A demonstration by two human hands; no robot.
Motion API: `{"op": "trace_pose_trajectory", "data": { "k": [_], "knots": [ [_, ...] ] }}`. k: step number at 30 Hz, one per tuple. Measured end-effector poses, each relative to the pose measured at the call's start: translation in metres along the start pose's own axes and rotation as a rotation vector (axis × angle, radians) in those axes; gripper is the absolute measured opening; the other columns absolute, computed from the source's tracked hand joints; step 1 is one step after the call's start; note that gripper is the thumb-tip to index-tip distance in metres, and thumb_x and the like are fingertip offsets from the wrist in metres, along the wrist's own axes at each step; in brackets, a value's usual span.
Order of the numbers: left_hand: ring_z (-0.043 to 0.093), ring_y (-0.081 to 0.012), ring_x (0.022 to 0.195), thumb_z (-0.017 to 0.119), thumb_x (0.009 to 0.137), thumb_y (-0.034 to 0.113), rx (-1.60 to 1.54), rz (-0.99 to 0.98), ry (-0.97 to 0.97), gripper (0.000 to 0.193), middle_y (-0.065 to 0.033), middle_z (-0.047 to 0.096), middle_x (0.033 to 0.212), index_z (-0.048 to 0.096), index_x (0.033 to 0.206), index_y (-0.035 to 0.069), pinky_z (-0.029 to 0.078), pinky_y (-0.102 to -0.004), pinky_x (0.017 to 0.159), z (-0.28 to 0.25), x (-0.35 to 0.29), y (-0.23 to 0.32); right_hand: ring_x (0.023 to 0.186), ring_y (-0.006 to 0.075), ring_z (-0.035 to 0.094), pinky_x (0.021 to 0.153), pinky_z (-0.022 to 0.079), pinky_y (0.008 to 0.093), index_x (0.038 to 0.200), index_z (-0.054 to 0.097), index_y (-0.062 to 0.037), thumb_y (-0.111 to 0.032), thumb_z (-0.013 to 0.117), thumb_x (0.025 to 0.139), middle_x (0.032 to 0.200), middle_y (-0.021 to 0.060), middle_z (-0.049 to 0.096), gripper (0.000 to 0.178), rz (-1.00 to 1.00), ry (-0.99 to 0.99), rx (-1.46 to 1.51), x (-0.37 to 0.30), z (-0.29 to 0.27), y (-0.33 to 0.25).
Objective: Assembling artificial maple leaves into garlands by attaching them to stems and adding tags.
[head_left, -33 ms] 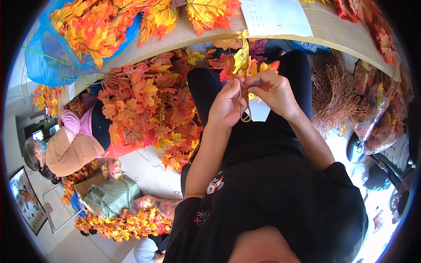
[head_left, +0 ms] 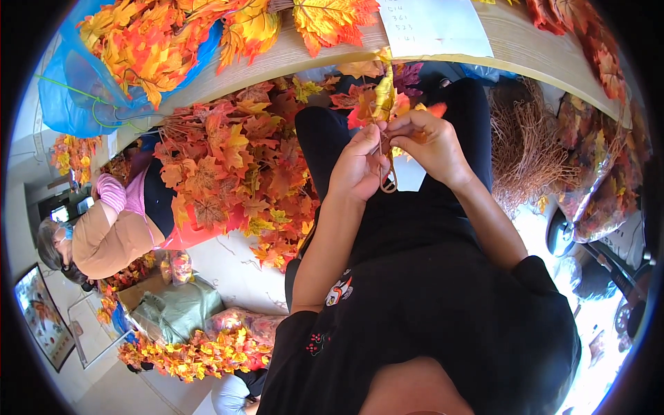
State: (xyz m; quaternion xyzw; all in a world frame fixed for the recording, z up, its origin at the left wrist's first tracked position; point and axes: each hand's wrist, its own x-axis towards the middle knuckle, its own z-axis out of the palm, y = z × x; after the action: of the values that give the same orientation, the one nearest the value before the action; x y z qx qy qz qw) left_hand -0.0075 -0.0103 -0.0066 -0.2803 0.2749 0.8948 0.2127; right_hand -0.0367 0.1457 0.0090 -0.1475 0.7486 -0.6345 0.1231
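Our yellow leaf (head_left: 382, 98) has turned narrower at twelve o'clock, so, left hand (head_left: 361, 164) gripping the brown stem (head_left: 389, 190), right hand (head_left: 430, 142) pinched closed beside it, we should keep steady.

before the knees (head_left: 321, 128), stretching across from left to right, a table (head_left: 567, 72); on it, a sheet of paper (head_left: 443, 31) just right of a leaf bunch (head_left: 333, 24); at its left end, a plastic bag (head_left: 66, 107) with leaves (head_left: 145, 52) in it. between the knees, left hand (head_left: 358, 164) and right hand (head_left: 434, 149) side by side, a leaf (head_left: 384, 97) just beyond. left of the knees, a pile of leaf sprays (head_left: 214, 166); farther left, a co-worker (head_left: 114, 245). right of the knees, twigs (head_left: 529, 149), then a bag of leaves (head_left: 588, 159). behind, to the left, a sack (head_left: 183, 311) beside a row of leaves (head_left: 197, 360).
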Motion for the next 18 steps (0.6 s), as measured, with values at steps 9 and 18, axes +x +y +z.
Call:
{"op": "trace_pose_trajectory", "data": {
  "k": [9, 18],
  "knots": [
    [0.051, -0.0062, 0.070, 0.054, 0.089, 0.020, -0.043, -0.036, -0.035, 0.013, 0.0025, 0.056, 0.086, 0.059, 0.096, 0.010, 0.043, -0.0156, 0.050, -0.0006, 0.0040, -0.0002, 0.086, 0.0144, 0.063, 0.077, 0.051, 0.0253, 0.094, 0.057, 0.0056, 0.007, 0.059, 0.079, 0.087, 0.0091, 0.063, 0.015, 0.097, -0.014, 0.246, -0.0011, 0.0006, 0.0088],
    [0.053, -0.0065, 0.067, 0.056, 0.088, 0.017, 0.074, 0.053, -0.041, 0.012, 0.0012, 0.058, 0.081, 0.060, 0.093, 0.007, 0.043, -0.0192, 0.052, 0.0035, -0.0019, 0.0006, 0.081, 0.0125, 0.062, 0.075, 0.050, 0.0243, 0.091, 0.056, 0.0045, 0.005, 0.061, 0.078, 0.085, 0.0082, 0.063, 0.014, 0.106, -0.007, 0.255, -0.0001, 0.0021, 0.0049]
  ]
}}
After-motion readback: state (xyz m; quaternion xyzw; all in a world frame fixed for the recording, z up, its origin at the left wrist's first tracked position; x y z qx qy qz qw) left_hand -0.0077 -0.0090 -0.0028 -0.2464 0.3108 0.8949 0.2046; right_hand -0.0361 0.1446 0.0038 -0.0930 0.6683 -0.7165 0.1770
